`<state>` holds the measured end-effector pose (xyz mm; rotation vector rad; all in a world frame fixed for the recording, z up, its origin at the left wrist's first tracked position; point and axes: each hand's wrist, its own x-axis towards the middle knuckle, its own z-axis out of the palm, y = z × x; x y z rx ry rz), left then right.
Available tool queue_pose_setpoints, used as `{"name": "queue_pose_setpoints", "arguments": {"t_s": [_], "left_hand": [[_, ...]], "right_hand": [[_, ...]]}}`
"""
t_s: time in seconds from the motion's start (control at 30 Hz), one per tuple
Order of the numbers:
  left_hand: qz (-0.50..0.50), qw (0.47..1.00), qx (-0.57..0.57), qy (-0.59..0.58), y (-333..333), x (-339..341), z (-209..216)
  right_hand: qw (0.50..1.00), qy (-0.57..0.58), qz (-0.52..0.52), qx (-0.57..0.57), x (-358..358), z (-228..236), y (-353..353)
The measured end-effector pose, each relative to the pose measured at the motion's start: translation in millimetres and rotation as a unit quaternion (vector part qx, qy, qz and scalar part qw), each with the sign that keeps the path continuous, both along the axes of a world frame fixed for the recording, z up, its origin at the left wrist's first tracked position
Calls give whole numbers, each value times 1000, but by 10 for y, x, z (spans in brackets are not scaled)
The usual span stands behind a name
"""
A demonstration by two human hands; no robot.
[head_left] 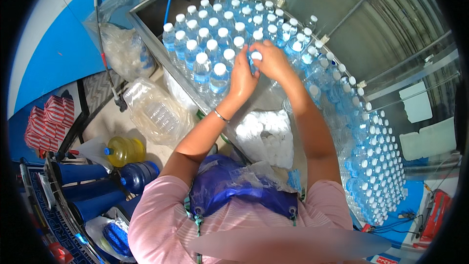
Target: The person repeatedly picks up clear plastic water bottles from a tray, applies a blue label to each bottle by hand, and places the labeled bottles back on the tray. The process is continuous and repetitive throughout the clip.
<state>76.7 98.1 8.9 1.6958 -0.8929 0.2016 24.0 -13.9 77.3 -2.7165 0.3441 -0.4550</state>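
Note:
Many water bottles [201, 71] with white caps and light blue labels stand upright, packed close together, on a metal counter [181, 85]. At the near edge of this group, my two hands close around one capped bottle [256, 56]. My left hand [243, 79], with a band at its wrist, grips the bottle's left side. From the right, my right hand [274, 61] curls its fingers around the bottle's upper part, by the cap. Between my forearms, an open plastic bag [266, 137] with white pieces inside lies close to my apron [234, 190].
More capped bottles [373, 166] fill the right side. A metal-framed panel [351, 24] rises behind. To the left are clear plastic bags [159, 112], a long-handled pole [101, 44], a yellow jug [126, 151], a blue jug [139, 176] and red-striped packages [51, 122].

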Motion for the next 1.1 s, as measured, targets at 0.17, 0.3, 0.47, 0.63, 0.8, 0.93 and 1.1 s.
{"name": "queue_pose_setpoints", "arguments": {"t_s": [0.17, 0.3, 0.47, 0.63, 0.8, 0.93, 1.1], "left_hand": [[-21, 998, 24, 56, -31, -4, -187], [-51, 988, 80, 124, 26, -56, -324], [-37, 997, 50, 55, 9, -138, -448], [-54, 992, 77, -79, 79, -127, -373], [-170, 978, 122, 9, 319, -318, 27], [-466, 785, 54, 404, 505, -538, 378], [-466, 826, 116, 295, 631, -418, 604]], "right_hand": [[999, -29, 15, 19, -66, -105, 2], [993, -97, 55, -32, -283, -166, -28], [985, -170, 34, -16, -452, -291, 26], [974, -224, 19, 7, -620, -304, 137], [946, -251, -4, 204, -899, -8, 47], [776, -325, 113, 528, -925, 99, 50], [778, -376, 57, 500, -982, 95, 184]]}}
